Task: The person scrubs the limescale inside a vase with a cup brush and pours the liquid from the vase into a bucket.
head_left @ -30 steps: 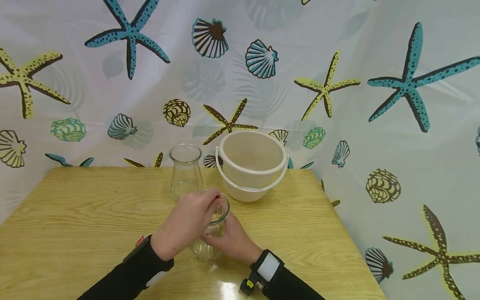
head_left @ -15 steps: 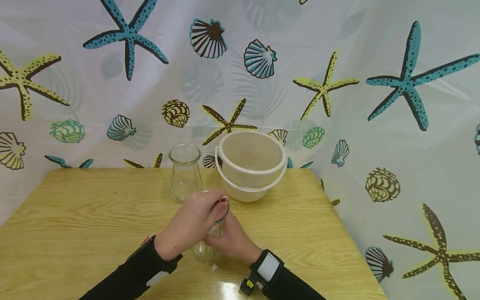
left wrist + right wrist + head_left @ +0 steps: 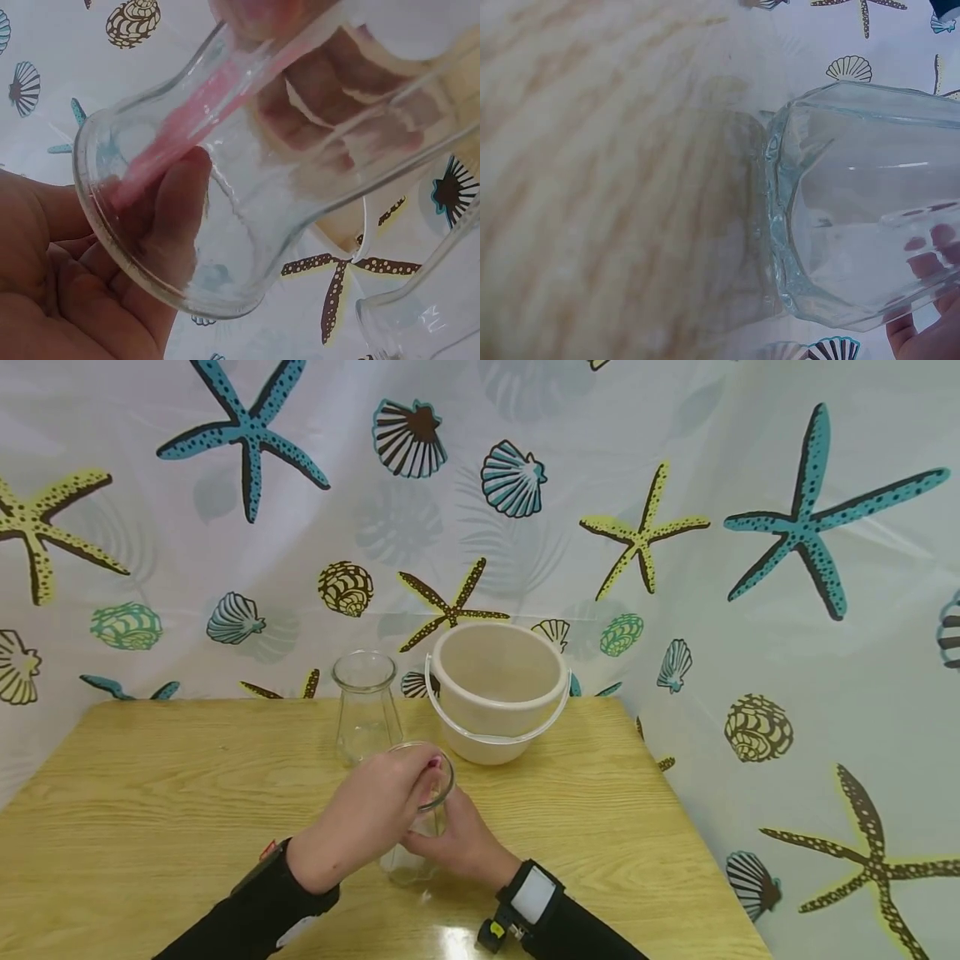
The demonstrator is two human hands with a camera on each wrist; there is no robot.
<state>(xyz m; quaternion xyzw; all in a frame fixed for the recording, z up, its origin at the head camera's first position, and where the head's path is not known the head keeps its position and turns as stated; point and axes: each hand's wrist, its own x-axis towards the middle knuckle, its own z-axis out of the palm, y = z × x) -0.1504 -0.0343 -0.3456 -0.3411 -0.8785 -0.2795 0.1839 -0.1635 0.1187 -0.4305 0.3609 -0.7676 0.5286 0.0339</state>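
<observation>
One clear glass vase [image 3: 408,864], well in from the far edge of the table [image 3: 187,777]: my right hand [image 3: 467,843] grips its side; my left hand [image 3: 375,806], fingers inside its mouth, pinches a pink strip [image 3: 180,127]. One second vase [image 3: 367,718], near that far edge; one cream bucket [image 3: 498,718], toward the far right corner.

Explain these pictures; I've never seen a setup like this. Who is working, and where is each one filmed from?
No robot here: a person works barehanded at a wooden table. A camera worn on the head takes the wide view; one on each wrist takes the two close-ups. The right hand holds a glass vase, while the left hand, at its mouth, seems to pinch a pink item, too unclear to name. Behind them on the table stand a second vase and a cream bucket.
</observation>
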